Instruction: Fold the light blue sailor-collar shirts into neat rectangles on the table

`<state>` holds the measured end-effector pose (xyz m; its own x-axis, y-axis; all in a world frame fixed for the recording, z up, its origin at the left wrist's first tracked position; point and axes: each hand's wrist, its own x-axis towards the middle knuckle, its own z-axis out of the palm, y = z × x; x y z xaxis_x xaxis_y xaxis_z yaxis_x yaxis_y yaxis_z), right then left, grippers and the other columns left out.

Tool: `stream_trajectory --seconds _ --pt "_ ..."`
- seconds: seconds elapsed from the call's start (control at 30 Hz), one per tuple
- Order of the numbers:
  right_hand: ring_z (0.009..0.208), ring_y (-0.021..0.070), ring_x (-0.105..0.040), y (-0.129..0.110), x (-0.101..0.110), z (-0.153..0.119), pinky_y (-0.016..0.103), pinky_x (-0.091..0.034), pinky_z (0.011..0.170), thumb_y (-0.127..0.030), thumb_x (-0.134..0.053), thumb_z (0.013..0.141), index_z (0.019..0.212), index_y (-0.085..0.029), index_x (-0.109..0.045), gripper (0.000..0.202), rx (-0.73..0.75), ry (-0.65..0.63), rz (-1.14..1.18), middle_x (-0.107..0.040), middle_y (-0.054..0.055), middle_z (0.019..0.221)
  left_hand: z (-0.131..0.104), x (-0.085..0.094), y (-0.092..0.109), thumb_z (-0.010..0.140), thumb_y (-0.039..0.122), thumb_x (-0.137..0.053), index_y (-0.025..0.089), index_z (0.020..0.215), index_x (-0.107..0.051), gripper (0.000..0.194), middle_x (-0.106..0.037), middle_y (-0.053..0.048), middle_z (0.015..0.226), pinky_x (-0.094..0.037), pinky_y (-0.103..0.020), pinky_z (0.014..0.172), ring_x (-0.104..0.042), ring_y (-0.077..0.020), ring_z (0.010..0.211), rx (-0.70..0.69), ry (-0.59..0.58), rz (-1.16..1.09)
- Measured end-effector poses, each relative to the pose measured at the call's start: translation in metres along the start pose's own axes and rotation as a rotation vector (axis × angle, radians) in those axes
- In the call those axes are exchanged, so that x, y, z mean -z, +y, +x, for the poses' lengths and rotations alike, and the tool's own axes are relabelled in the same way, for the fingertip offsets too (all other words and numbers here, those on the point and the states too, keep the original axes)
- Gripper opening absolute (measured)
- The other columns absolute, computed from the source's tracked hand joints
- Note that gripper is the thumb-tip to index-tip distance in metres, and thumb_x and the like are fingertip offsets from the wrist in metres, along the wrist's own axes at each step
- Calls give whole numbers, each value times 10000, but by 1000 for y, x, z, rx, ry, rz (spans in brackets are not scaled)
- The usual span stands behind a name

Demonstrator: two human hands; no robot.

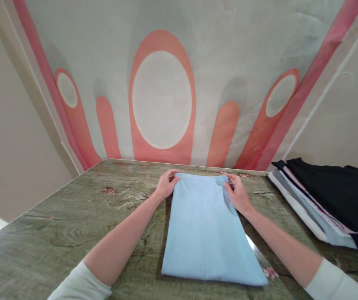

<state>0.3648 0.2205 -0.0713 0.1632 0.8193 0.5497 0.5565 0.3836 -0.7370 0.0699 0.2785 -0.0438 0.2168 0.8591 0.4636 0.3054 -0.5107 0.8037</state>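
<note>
head view, nearest edge first: both sleeves are cut off by the frame. a folded light blue cloth lies flat on the table. at its far corners, the left hand and right hand each pinch the cloth, fingertips partly hidden underneath. right of the right hand lies a clothes pile, its edge cut off.

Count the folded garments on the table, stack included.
At least 4: a light blue garment at the centre, its far corners pinched by the left hand and right hand; the stack at right shows about three layers, maybe more hidden.
</note>
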Motion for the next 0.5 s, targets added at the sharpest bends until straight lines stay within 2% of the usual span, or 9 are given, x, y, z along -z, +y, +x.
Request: stream_trajectory --seconds 0.3,0.5 --pt "925 249 -583 12 -4 9 405 -455 785 -385 -437 828 1129 -175 -453 368 -49 -9 -133 -599 127 1042 3 -14 -32 804 231 -530 171 1008 -555 214 -621 -18 813 -479 -270 731 -599 -140 764 53 60 173" --pt "951 251 -585 19 -5 13 393 -462 773 -374 -448 813 1102 -184 -464 346 -84 -32 -141 -608 120 1032 3 -14 -33 809 230 -533 188 1020 -557 217 -622 -17 801 -478 -270 733 -604 -145 761 80 77 258"
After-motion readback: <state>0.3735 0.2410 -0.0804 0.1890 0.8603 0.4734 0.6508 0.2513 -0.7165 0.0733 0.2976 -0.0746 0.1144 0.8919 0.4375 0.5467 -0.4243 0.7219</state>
